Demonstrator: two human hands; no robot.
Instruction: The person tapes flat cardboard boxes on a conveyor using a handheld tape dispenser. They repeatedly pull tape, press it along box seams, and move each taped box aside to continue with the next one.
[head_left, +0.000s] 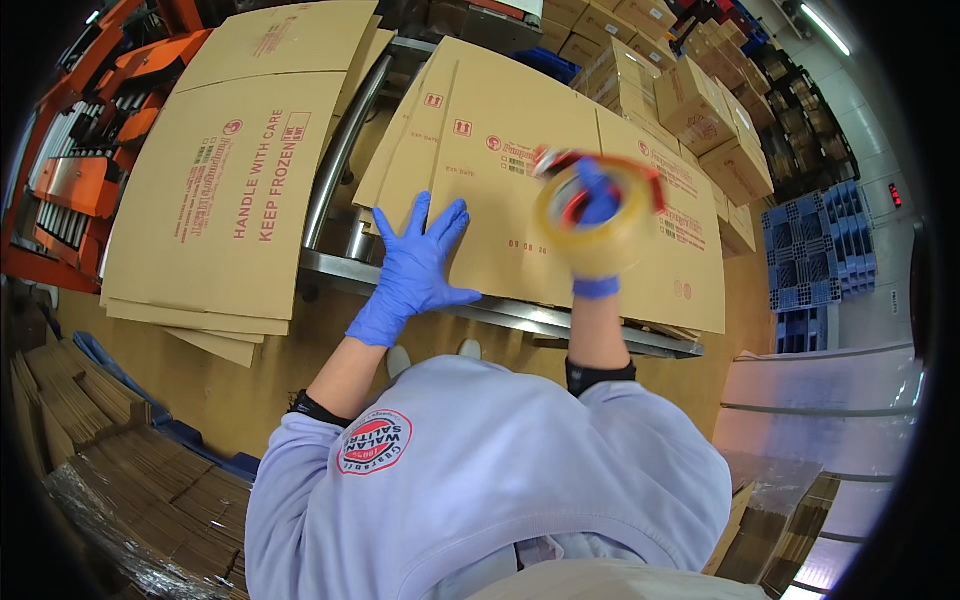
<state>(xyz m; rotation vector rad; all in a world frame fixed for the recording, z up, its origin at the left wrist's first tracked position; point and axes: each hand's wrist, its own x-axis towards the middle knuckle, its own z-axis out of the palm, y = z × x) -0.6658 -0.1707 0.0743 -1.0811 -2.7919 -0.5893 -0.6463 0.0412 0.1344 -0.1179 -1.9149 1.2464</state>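
Note:
My left hand (420, 259), in a blue glove, presses with spread fingers on the near edge of a stack of flattened cardboard boxes (510, 202). In my right hand (598, 199), also gloved in blue, is a red tape dispenser (654, 180) with a large roll of clear tape (622, 244), blurred and held above the same stack. The boxes bear red print and lie on a steel-framed table (510, 311). Further left, a second stack of flattened cardboard boxes (202, 187) lies beyond a metal roller (349, 142).
An orange machine with rollers (75, 180) stands at the far left. Closed cartons (694, 112) are piled at the back right, near blue plastic pallets (802, 240). Wrapped bundles of flat cardboard (157, 510) lie behind me on the left.

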